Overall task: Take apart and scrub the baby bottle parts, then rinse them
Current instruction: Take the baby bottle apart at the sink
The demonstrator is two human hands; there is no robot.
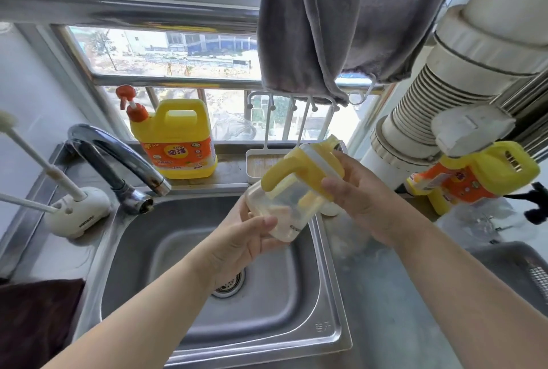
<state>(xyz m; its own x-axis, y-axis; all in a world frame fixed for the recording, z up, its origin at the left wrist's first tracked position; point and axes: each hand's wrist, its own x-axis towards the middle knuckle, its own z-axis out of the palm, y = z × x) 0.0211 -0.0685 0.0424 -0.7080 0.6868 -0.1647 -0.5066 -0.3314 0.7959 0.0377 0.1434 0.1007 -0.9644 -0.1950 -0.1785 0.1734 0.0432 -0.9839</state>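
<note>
Now both hands grip bottle over steel sink [323, 303]: left hand [237, 247] round clear body [284, 211], right hand [358, 193] on yellow collar [308, 167].

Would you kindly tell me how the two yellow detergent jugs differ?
The left detergent jug stands upright on the windowsill; the right detergent jug lies tipped on the counter. The left one has a red pump; the right one's top is hidden. Both have yellow bodies and orange labels.

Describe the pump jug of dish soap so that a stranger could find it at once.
Start at the steel sink and look up past the tap to the window sill. The soap jug stands upright there, left of the white rack. Unlike the other yellow jug lying tilted at right, it carries a red pump.
</note>
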